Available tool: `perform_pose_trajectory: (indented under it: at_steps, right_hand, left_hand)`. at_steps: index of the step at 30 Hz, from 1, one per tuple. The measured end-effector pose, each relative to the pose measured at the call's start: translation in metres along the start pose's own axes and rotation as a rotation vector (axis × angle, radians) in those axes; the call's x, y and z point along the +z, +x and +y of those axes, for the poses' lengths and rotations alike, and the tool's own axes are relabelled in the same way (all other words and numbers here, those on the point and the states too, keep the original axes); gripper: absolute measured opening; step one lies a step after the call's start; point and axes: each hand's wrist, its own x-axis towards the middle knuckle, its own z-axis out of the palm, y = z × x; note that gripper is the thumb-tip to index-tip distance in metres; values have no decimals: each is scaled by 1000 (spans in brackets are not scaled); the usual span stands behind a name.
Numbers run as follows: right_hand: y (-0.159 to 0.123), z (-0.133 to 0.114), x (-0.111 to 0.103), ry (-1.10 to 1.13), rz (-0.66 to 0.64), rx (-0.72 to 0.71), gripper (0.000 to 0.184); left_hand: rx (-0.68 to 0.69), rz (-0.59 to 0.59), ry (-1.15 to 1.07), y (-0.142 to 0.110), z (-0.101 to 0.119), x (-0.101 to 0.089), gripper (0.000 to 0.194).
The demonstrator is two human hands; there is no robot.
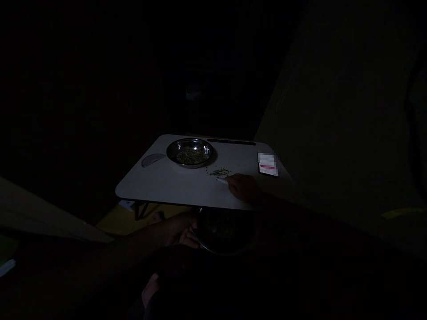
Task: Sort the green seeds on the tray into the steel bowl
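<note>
My right hand [243, 186] rests low over the white table [173, 189], fingers closed round a small white piece [222, 180] whose kind I cannot make out. Just beyond its tip lies a loose scatter of small green and brown bits [220, 171]. Behind and to the left stands a shiny metal bowl [190, 166] with similar greenish bits spread inside. Below the table's front edge, my left hand [187, 233] grips the rim of a second, dark metal bowl [213, 250]. Its contents are mostly lost in shadow.
A clear protractor [152, 160] lies at the table's left side. Toward the right edge is a lit phone [267, 165]. A dark slot [231, 142] runs along the table's back. Something yellow [116, 220] spreads beneath the table at left. The room is very dark.
</note>
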Motion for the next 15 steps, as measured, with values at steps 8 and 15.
perform_pose_trajectory:
  at_steps: [8,15]
  right_hand:
    - [-3,5,-2,-6,-29,44,29]
    - [-2,7,3,-8,19,15,29]
  left_hand:
    - [9,19,6,-1,1,0,15]
    - [11,-25,4,-2,1,-1,13]
